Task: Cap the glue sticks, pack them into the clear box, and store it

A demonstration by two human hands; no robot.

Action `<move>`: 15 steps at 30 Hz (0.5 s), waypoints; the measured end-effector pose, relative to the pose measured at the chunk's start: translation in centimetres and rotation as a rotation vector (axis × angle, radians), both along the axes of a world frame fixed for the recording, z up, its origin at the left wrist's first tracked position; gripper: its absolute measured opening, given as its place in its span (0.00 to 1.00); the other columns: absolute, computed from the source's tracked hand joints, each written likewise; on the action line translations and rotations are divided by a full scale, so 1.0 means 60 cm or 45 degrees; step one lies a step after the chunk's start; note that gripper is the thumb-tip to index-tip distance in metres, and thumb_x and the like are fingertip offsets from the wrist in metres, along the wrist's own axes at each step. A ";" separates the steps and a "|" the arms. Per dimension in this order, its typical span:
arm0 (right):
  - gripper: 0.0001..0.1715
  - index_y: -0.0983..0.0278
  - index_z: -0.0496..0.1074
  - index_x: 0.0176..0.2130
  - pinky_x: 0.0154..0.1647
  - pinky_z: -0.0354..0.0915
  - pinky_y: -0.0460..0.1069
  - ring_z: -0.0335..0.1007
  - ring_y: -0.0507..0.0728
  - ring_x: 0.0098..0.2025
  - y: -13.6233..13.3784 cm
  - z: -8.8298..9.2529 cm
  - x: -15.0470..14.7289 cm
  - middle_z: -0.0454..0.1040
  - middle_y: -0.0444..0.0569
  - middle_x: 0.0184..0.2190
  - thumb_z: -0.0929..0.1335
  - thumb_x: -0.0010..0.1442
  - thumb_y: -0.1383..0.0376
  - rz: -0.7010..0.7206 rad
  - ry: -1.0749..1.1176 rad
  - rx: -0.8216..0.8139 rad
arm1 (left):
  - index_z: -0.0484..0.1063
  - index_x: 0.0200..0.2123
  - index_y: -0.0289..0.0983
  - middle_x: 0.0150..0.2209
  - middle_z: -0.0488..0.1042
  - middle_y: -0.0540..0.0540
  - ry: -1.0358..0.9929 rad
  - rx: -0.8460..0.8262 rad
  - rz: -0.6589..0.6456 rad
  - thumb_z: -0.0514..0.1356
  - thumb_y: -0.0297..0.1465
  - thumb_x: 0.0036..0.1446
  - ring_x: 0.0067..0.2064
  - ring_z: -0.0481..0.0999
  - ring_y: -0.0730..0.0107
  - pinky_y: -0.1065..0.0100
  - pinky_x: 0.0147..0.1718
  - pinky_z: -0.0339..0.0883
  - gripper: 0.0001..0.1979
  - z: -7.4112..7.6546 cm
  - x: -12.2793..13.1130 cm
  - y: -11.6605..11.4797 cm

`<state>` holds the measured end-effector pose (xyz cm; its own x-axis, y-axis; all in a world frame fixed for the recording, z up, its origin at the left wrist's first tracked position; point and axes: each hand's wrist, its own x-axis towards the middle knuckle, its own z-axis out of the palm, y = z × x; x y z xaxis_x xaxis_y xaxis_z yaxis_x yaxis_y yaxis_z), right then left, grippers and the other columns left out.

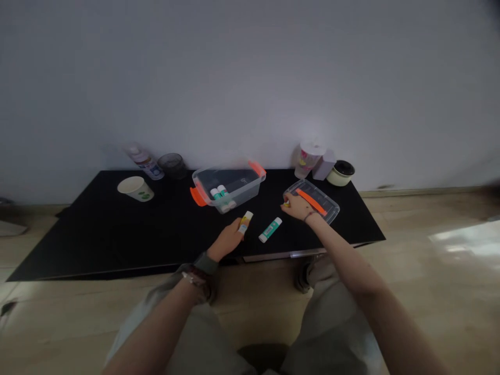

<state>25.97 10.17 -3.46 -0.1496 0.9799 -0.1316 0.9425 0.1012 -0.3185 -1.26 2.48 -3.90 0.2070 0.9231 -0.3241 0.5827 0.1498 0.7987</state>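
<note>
My left hand (228, 239) is closed around a yellow-and-white glue stick (246, 221), held tilted near the table's front. My right hand (297, 207) reaches over the left edge of a clear lid with an orange handle (311, 201). Its fingers are pinched on a small yellow thing (287, 204), mostly hidden by them. Between the hands a green-and-white glue stick (270, 229) lies on the table. Behind my left hand stands an open clear plastic box (250, 194) with orange latches. Green-and-white glue sticks (223, 196) lie in its left end.
Toward the back left of the black table (89, 229) are a paper cup (135, 188), a spray can (146, 162) and a dark glass bowl (172, 165). Back right stand a clear lidded cup (308, 159), a pale box (324, 165) and a cream pot (340, 174). A wall rises behind.
</note>
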 end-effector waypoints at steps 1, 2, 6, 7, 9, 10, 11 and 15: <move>0.13 0.63 0.69 0.45 0.39 0.62 0.48 0.73 0.58 0.41 0.004 -0.010 -0.013 0.76 0.52 0.39 0.67 0.62 0.58 0.035 -0.068 -0.012 | 0.66 0.39 0.38 0.29 0.73 0.46 0.234 0.048 -0.048 0.47 0.44 0.68 0.33 0.74 0.62 0.65 0.34 0.62 0.17 -0.008 0.000 0.008; 0.15 0.64 0.69 0.47 0.41 0.62 0.48 0.73 0.59 0.45 0.007 -0.015 -0.023 0.77 0.53 0.43 0.67 0.63 0.58 0.065 -0.099 -0.004 | 0.66 0.41 0.38 0.33 0.75 0.44 0.432 0.082 -0.103 0.47 0.42 0.69 0.36 0.76 0.60 0.65 0.35 0.62 0.15 -0.014 0.001 0.014; 0.18 0.66 0.69 0.51 0.45 0.63 0.48 0.72 0.59 0.51 0.004 0.000 -0.029 0.75 0.56 0.50 0.65 0.67 0.57 0.073 -0.163 0.082 | 0.68 0.45 0.37 0.43 0.77 0.40 0.815 0.245 -0.199 0.47 0.41 0.69 0.45 0.77 0.55 0.64 0.36 0.63 0.16 -0.020 0.014 0.020; 0.18 0.65 0.69 0.51 0.45 0.63 0.48 0.73 0.60 0.50 -0.004 0.006 -0.027 0.76 0.56 0.48 0.64 0.68 0.56 0.067 -0.188 0.072 | 0.68 0.45 0.37 0.44 0.77 0.40 0.850 0.292 -0.197 0.47 0.41 0.69 0.46 0.77 0.55 0.64 0.36 0.63 0.17 -0.022 0.018 0.022; 0.20 0.64 0.70 0.51 0.43 0.64 0.49 0.75 0.60 0.47 -0.028 0.014 -0.027 0.77 0.56 0.45 0.64 0.68 0.53 0.131 -0.217 -0.030 | 0.69 0.46 0.36 0.45 0.76 0.39 0.912 0.386 -0.186 0.48 0.41 0.68 0.48 0.75 0.54 0.63 0.37 0.64 0.17 -0.028 0.026 0.030; 0.22 0.62 0.69 0.52 0.43 0.64 0.49 0.76 0.61 0.46 -0.042 0.014 -0.031 0.78 0.55 0.44 0.65 0.67 0.51 0.200 -0.216 -0.114 | 0.69 0.46 0.36 0.46 0.76 0.39 0.941 0.429 -0.179 0.49 0.41 0.68 0.49 0.75 0.54 0.63 0.38 0.64 0.17 -0.032 0.030 0.036; 0.26 0.61 0.69 0.54 0.42 0.65 0.49 0.76 0.61 0.45 -0.057 0.012 -0.036 0.78 0.54 0.43 0.66 0.64 0.48 0.279 -0.211 -0.201 | 0.70 0.47 0.36 0.46 0.75 0.39 0.966 0.469 -0.173 0.50 0.41 0.67 0.49 0.74 0.53 0.62 0.39 0.64 0.17 -0.037 0.034 0.043; 0.30 0.57 0.69 0.57 0.41 0.67 0.51 0.77 0.65 0.48 -0.094 -0.004 -0.063 0.78 0.54 0.47 0.69 0.60 0.47 0.408 -0.280 -0.376 | 0.70 0.48 0.35 0.46 0.75 0.37 1.006 0.566 -0.171 0.50 0.40 0.67 0.51 0.72 0.51 0.59 0.41 0.64 0.17 -0.053 0.050 0.069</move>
